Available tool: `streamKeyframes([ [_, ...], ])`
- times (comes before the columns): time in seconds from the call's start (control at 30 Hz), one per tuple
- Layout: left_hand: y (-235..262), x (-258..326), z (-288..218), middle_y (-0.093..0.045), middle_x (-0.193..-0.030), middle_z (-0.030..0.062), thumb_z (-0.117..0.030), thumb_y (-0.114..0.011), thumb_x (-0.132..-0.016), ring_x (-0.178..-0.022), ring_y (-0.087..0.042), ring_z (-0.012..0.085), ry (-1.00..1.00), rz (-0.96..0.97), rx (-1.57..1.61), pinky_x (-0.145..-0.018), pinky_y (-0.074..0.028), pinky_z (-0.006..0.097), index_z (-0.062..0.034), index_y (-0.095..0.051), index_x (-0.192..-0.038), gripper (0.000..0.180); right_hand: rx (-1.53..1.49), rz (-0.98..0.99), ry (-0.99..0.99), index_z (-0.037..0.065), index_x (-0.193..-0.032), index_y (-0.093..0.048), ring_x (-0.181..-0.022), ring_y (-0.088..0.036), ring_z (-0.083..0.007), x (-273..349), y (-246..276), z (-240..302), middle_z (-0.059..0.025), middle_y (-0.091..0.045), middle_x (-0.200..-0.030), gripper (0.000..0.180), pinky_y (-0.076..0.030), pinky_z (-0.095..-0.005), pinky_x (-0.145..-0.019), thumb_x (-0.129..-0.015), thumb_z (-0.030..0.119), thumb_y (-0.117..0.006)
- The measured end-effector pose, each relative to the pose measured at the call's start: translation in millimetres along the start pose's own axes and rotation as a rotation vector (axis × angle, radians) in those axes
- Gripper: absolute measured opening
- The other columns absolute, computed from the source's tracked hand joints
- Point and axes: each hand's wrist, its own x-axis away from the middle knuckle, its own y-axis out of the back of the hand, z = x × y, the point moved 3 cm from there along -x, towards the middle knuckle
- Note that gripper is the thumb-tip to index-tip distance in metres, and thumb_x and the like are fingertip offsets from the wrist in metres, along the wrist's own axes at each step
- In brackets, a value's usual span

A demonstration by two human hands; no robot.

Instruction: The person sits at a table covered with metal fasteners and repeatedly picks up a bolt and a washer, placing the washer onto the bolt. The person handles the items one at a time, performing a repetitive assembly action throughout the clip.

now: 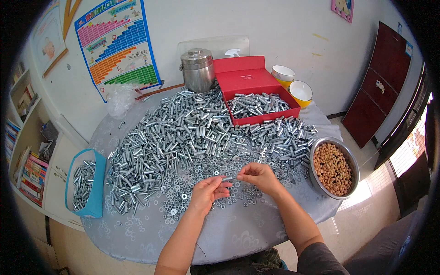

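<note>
Dark sleeve [318, 260] cloth on the right arm lies nearest the camera. Above the tabletop [238, 238], a small metal tube [228, 178] sits between both hands: the left hand [206, 192] grips one end, while the right hand [260, 178] has thumb and fingers pinched at the other; whether they hold the tube itself, I cannot tell. Around and beneath lie loose washers [173, 212]. From the tube, a heap of metal tubes [169, 130] spreads toward 11 o'clock, a blue bin [97, 188] of tubes stands at 9, an open red box [243, 79] of tubes at 1, and a steel bowl [339, 197] of tan pieces [333, 167] at 3.
</note>
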Motion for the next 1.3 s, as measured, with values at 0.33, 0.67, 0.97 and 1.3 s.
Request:
streamKeyframes([
  [0.33,4,0,1,-0.062,-0.088,0.0177,-0.015,-0.048,-0.088,-0.065,-0.061,0.0151,0.021,0.023,0.083,-0.06,-0.054,0.026,0.0071,-0.05,-0.106,0.029,0.294,-0.023,0.209,0.001,-0.091,-0.065,-0.072,-0.056,-0.0088,2,-8,8,-0.0028,-0.063,-0.077,0.019,-0.044,-0.0221,-0.063,-0.08,0.016,-0.062],
  [0.67,6,0,4,-0.062,-0.082,0.015,-0.016,-0.049,-0.087,-0.063,-0.062,0.0156,0.079,0.038,0.116,-0.056,-0.054,0.025,0.0049,-0.053,-0.101,0.026,0.022,0.045,-0.048,0.003,-0.097,-0.064,-0.075,-0.055,-0.0072,5,-10,7,-0.0015,-0.061,-0.08,0.024,-0.044,-0.0213,-0.066,-0.083,0.022,-0.06],
  [0.97,0,2,2,-0.063,-0.082,0.0138,-0.017,-0.049,-0.087,-0.063,-0.062,0.0156,0.111,0.061,0.084,-0.057,-0.054,0.025,0.0044,-0.053,-0.1,0.025,-0.013,0.008,-0.016,0.004,-0.093,-0.064,-0.07,-0.054,-0.0075,4,-12,2,-0.0019,-0.061,-0.076,0.024,-0.043,-0.0213,-0.062,-0.081,0.024,-0.061],
  [1.3,8,-2,3,-0.063,-0.085,0.0137,-0.016,-0.049,-0.087,-0.066,-0.062,0.0147,0.051,0.036,0.11,-0.06,-0.054,0.027,0.0056,-0.052,-0.104,0.028,0.916,0.17,0.116,0.009,-0.08,-0.064,-0.064,-0.058,-0.02,14,2,8,-0.005,-0.061,-0.072,0.024,-0.045,-0.0304,-0.058,-0.066,0.029,-0.069],
])
